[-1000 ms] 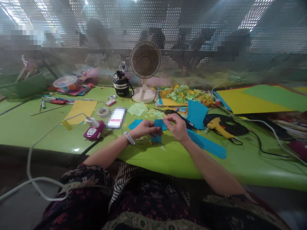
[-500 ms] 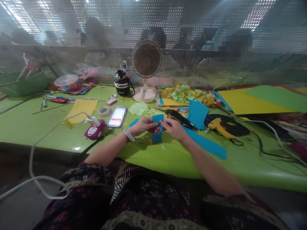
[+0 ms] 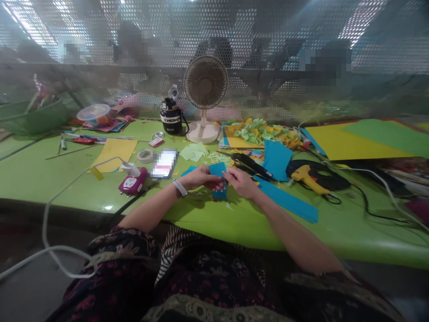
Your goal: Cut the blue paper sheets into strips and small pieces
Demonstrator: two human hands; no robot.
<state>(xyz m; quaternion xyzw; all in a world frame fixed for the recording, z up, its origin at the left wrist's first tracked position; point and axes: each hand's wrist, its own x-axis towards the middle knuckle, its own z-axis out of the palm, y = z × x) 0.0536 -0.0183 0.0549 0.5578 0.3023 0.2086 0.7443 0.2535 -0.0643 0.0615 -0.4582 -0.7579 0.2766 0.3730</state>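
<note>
A blue paper piece (image 3: 217, 168) is between my hands, over the front middle of the green table. My left hand (image 3: 205, 178), with a white watch band at the wrist, is closed on it from the left. From the right, my right hand (image 3: 238, 180) pinches the same paper at its edge, its fingertips close to those of my left hand. Part of the paper is hidden behind my fingers. A long blue strip (image 3: 290, 201) lies right of my right hand, and a folded blue sheet (image 3: 276, 160) lies behind it.
Behind my hands are a black tool (image 3: 251, 165), a fan (image 3: 203, 132) and a black bottle (image 3: 171, 118). A yellow glue gun (image 3: 308, 180) lies at the right. Left are a phone (image 3: 164, 163), a tape roll (image 3: 145, 155) and a purple power adapter (image 3: 134, 182) with a white cable.
The blue paper between my hands has tilted, its top edge now slanting. My fingers have shifted slightly on it, and my right hand has turned a little.
</note>
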